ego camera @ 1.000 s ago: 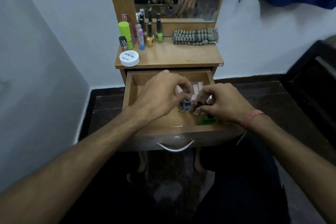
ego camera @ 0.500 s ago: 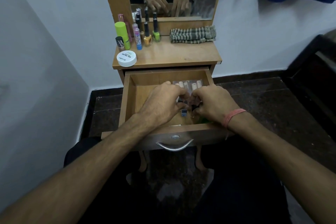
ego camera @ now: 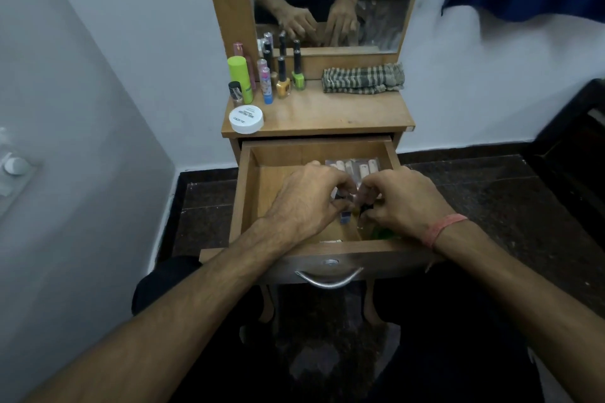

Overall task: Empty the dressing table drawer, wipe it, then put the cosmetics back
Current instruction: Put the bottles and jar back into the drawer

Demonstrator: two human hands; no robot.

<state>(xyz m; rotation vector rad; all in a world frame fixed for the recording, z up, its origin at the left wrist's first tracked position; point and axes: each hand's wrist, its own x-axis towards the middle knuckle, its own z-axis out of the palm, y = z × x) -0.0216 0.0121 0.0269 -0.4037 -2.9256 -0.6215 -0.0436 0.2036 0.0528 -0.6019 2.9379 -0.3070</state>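
Small nail-polish bottles (ego camera: 344,215) are gathering between my left hand (ego camera: 306,203) and right hand (ego camera: 404,203), both now lower inside the open wooden drawer (ego camera: 248,193). My fingers are curling around them, so emptying is continuing.

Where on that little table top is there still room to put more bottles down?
Bare wood lies in the middle and front right of the table top, between the white jar and the folded cloth. The back left corner is crowded with bottles.
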